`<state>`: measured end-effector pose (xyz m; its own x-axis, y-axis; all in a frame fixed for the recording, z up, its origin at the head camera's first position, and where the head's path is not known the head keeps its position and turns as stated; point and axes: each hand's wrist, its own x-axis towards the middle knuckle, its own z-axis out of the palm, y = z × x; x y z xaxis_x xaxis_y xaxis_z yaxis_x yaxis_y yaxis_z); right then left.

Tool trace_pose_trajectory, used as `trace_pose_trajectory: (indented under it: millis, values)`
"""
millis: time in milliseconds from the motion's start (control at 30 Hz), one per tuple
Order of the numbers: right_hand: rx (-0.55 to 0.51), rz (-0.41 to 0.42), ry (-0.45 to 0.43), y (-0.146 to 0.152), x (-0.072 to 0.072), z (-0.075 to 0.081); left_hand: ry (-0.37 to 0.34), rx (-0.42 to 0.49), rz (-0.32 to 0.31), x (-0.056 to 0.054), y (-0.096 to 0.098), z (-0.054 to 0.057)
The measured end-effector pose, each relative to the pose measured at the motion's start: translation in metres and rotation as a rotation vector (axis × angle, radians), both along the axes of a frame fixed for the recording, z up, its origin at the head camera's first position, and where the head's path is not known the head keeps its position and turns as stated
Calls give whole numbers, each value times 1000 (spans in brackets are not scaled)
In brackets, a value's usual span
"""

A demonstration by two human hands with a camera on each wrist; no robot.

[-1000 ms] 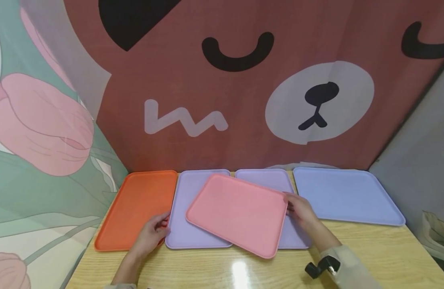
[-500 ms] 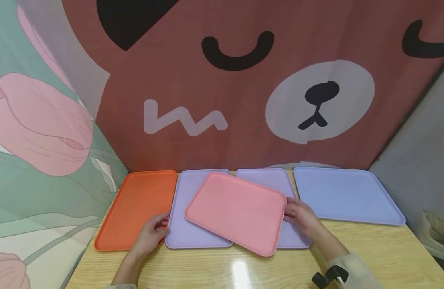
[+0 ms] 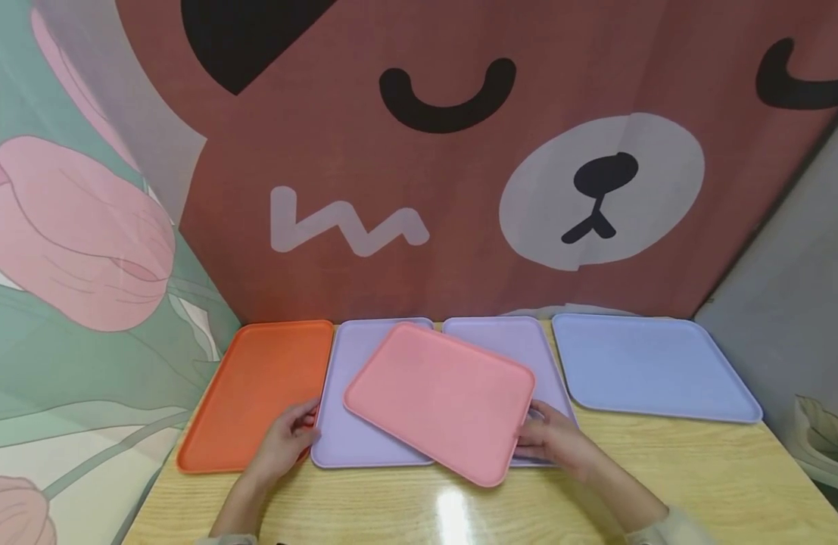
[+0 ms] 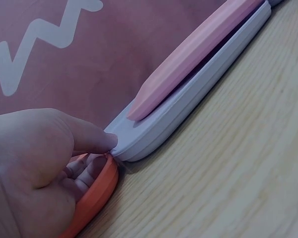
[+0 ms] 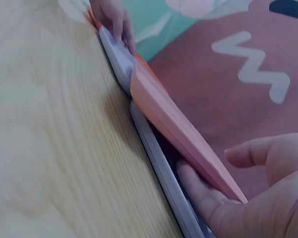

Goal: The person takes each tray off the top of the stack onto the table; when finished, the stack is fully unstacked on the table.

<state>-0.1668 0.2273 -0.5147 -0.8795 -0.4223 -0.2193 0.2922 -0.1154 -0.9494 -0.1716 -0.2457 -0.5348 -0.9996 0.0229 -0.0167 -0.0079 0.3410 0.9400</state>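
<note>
A pink tray [image 3: 439, 401] lies askew across the left purple tray [image 3: 347, 431] and the right purple tray [image 3: 503, 333]. My right hand [image 3: 558, 440] is at its right edge. In the right wrist view, one finger [image 5: 188, 173] of that hand reaches under the pink tray, while another digit stays raised above it with a gap. My left hand [image 3: 281, 440] rests over the near right corner of an orange tray [image 3: 255, 378]. A fingertip [image 4: 109, 142] touches the left purple tray's corner, and the other fingers curl loosely inside the orange rim.
A blue tray [image 3: 650, 367] lies lengthwise at the right. The trays lie along the back of a wooden table [image 3: 364, 511], close to a bear-printed cloth [image 3: 459, 182]. A flower-printed cloth [image 3: 85, 341] hangs at the left, and a grey wall [image 3: 800, 288] stands at the right.
My right hand has slid nearer along the pink tray's right edge, its hold loosened. The pink tray has shifted slightly left. My left hand has stayed in place.
</note>
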Motion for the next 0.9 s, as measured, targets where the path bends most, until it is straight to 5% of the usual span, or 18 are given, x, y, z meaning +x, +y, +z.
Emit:
trace_pose_trajectory:
  millis: [433, 900]
  values:
    - [100, -440, -7, -31, 16, 8, 24, -9, -6, 0, -2, -3]
    - [40, -481, 14, -22, 16, 13, 19, -24, -1, 1, -1, -2]
